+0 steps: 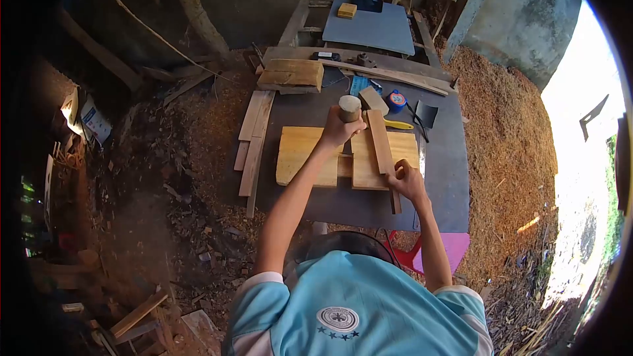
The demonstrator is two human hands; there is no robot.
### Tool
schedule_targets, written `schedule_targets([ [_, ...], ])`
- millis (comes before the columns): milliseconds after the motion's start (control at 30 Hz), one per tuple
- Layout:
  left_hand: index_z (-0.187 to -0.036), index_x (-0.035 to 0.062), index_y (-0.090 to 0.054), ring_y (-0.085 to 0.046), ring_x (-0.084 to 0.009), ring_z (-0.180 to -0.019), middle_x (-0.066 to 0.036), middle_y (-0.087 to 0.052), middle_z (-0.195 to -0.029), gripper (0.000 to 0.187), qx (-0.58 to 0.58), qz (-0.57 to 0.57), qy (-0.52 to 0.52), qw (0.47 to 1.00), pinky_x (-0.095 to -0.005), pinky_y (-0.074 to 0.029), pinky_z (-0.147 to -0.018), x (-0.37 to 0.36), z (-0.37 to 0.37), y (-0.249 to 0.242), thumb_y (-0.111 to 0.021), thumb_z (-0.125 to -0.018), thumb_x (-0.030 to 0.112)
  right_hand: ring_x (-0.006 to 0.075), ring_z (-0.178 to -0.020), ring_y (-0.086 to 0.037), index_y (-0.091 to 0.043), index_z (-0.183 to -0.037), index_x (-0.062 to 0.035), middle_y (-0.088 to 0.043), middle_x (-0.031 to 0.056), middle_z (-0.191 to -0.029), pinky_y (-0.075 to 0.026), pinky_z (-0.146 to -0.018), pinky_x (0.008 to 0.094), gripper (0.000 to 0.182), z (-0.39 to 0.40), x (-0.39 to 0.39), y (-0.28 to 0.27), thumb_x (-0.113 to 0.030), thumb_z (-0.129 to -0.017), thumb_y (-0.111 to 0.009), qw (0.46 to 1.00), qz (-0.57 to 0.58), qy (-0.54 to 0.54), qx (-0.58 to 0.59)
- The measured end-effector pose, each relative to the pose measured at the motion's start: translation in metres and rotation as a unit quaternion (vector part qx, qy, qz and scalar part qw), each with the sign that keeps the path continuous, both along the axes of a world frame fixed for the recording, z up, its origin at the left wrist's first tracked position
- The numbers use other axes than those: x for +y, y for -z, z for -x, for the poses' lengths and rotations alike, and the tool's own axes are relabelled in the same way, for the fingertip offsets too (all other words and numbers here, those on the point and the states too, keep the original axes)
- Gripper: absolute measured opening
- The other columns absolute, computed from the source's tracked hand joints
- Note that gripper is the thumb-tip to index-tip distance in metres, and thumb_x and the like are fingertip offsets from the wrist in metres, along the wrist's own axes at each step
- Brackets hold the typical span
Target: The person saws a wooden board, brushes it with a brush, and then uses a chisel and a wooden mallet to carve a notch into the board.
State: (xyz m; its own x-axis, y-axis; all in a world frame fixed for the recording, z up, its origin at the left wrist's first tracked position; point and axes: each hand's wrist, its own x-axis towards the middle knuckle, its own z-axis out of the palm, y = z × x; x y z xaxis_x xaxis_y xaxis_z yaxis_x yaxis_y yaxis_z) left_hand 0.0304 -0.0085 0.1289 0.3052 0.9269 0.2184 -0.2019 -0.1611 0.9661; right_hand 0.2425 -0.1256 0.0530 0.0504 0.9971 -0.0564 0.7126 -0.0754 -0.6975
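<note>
My left hand (pixel 338 133) is closed around a short, round piece of wood (pixel 349 103), its pale flat end facing up. This piece is held over the inner edge of two light yellow boards, the left board (pixel 300 158) and the right board (pixel 369 171), with a gap between them bridged by a narrow crosspiece (pixel 345 165). A reddish-brown wooden strip (pixel 379 140) lies lengthwise on the right board. At its near end my right hand (pixel 407 181) pinches the strip with bent fingers. A darker wood end (pixel 395 202) sticks out below those fingers, past the board's near edge.
Behind the boards lie a yellow-handled tool (pixel 398 124), a blue tape measure (pixel 396 99) and a pale wood block (pixel 374 101). A thick timber block (pixel 290 75) sits at the back left, with long strips (pixel 251 148) along the table's left edge. Shavings (pixel 508 132) cover the floor to the right.
</note>
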Motion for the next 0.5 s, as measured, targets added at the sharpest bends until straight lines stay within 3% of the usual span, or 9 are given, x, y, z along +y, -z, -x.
schedule_targets([
  [233, -0.064, 0.0041, -0.051, -0.050, -0.0075, -0.047, 0.000, -0.051, -0.053, 0.011, 0.017, 0.006, 0.002, 1.000, -0.0226, -0.038, -0.043, -0.002, 0.001, -0.010, -0.062, -0.065, 0.004, 0.0321, -0.067, -0.064, -0.056, -0.086, -0.0019, -0.064, 0.0177, -0.068, -0.050, -0.063, 0.0379, 0.036, 0.003, -0.002, -0.007, -0.030, -0.065, -0.064, 1.000, 0.019, 0.008, 0.002],
  [333, -0.063, 0.0041, -0.051, -0.051, -0.0077, -0.047, -0.001, -0.052, -0.053, 0.011, 0.007, 0.003, -0.002, 1.000, -0.0225, -0.038, -0.044, -0.004, 0.000, -0.011, -0.062, -0.065, 0.004, 0.0263, -0.059, -0.062, -0.054, -0.088, -0.0010, -0.062, 0.0139, -0.063, -0.047, -0.056, 0.0335, 0.040, 0.000, -0.002, -0.001, -0.033, -0.068, -0.065, 1.000, 0.001, -0.002, -0.001],
  [500, -0.063, 0.0038, -0.051, -0.052, -0.0078, -0.049, -0.001, -0.053, -0.054, 0.011, 0.028, -0.005, 0.007, 1.000, -0.0225, -0.039, -0.045, -0.003, 0.001, -0.012, -0.062, -0.066, 0.004, 0.0309, -0.067, -0.064, -0.056, -0.086, -0.0012, -0.064, 0.0172, -0.068, -0.050, -0.063, 0.0368, 0.038, 0.001, -0.002, -0.004, -0.031, -0.065, -0.065, 1.000, 0.022, 0.005, 0.013],
])
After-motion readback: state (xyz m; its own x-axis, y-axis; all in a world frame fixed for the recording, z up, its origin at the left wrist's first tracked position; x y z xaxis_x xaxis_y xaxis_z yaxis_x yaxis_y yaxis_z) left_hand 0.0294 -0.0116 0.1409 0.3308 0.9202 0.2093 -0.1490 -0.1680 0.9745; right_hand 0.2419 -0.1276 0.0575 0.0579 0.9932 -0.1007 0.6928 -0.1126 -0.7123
